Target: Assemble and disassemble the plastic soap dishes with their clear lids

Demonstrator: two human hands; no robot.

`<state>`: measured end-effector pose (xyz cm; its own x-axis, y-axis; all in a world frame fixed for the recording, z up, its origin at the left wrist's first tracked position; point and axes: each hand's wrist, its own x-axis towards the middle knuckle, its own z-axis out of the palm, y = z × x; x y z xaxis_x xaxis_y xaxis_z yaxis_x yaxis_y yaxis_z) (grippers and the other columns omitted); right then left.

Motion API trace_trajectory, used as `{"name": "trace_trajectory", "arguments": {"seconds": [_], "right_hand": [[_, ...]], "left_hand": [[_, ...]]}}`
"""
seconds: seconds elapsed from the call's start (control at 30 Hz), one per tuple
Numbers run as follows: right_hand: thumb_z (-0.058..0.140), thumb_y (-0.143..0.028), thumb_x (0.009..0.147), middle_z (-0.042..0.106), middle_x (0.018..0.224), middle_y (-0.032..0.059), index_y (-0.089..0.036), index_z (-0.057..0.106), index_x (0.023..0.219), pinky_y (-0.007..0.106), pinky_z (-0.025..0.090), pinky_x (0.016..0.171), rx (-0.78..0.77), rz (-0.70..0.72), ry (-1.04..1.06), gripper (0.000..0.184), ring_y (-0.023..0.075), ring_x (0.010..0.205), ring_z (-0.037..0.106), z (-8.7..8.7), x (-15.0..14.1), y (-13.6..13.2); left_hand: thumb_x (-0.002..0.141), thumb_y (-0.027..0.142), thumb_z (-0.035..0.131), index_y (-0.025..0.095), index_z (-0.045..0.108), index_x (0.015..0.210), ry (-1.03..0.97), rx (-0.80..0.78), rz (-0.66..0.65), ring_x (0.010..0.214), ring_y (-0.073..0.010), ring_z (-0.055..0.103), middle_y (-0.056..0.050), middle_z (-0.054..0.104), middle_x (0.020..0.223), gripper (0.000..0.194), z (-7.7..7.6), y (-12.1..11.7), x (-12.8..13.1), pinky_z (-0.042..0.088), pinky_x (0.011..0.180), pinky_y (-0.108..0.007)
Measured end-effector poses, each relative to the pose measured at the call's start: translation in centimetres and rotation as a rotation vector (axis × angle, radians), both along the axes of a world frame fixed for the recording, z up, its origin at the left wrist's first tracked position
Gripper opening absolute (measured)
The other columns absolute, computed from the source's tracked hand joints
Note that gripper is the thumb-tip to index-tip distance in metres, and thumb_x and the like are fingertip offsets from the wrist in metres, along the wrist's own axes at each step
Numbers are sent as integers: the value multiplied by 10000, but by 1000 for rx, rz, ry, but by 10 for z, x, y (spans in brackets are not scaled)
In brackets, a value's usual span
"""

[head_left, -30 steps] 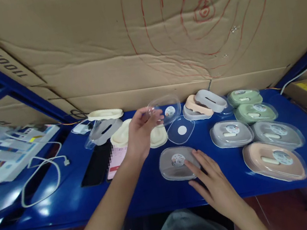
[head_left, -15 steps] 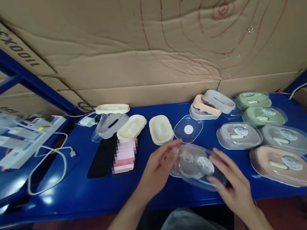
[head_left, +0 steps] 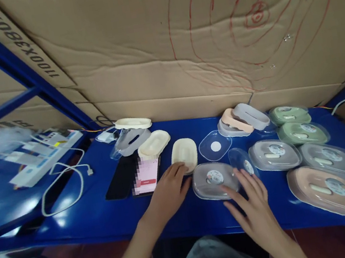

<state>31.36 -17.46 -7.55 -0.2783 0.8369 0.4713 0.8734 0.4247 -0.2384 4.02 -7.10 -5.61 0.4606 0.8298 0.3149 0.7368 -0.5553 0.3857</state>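
Observation:
A grey soap-dish-like box (head_left: 216,188) with a clear cover and a round sticker lies between my hands. My left hand (head_left: 169,187) is open, its fingertips over the near edge of a cream oval dish (head_left: 183,150); whether they touch it I cannot tell. Fingers spread, my right hand (head_left: 251,199) is at the grey box's right side. Just beyond its fingers, a clear lid with a sticker (head_left: 239,157) rests between this box and another grey covered box (head_left: 274,155). Behind them lies a flat clear lid (head_left: 212,153) with a white round label.
Covered boxes in green (head_left: 302,133), grey and peach (head_left: 327,193) line the right side. Loose grey and peach parts (head_left: 236,123) lie at the back. To the left are two phones (head_left: 146,180), more cream dishes (head_left: 154,143), a power strip (head_left: 44,158) and a white cable (head_left: 82,187).
The clear lid has left my hands' grip and now rests to the right of the grey box. My left hand has moved left to the cream dish. The view has shifted slightly.

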Motion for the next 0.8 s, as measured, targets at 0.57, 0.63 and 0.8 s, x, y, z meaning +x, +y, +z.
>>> {"name": "trace_trajectory", "arguments": {"seconds": [0.57, 0.63, 0.8], "right_hand": [[529, -157, 1056, 474, 1693, 76, -281, 389, 1677, 581, 412, 1255, 17, 270, -188, 649, 309, 1575, 430, 4, -19, 23], [546, -189, 1066, 570, 1620, 63, -272, 456, 1637, 544, 458, 1225, -35, 329, -195, 584, 283, 1509, 516, 8, -25, 20], [533, -183, 1076, 720, 1408, 96, -257, 593, 1516, 523, 548, 1100, -51, 300, -94, 450, 264, 1231, 693, 14, -28, 18]], "left_hand": [[1040, 272, 622, 284, 696, 1202, -60, -87, -83, 1253, -267, 694, -88, 695, 1371, 180, 24, -50, -36, 560, 1082, -438], [1081, 266, 500, 264, 704, 1253, -53, 80, 87, 1227, -288, 700, -117, 719, 1345, 267, 30, -16, -51, 549, 1040, -446], [1042, 238, 422, 144, 697, 1336, 325, 183, 528, 1238, -431, 643, -215, 704, 1348, 414, 42, 75, -83, 473, 989, -552]]}}
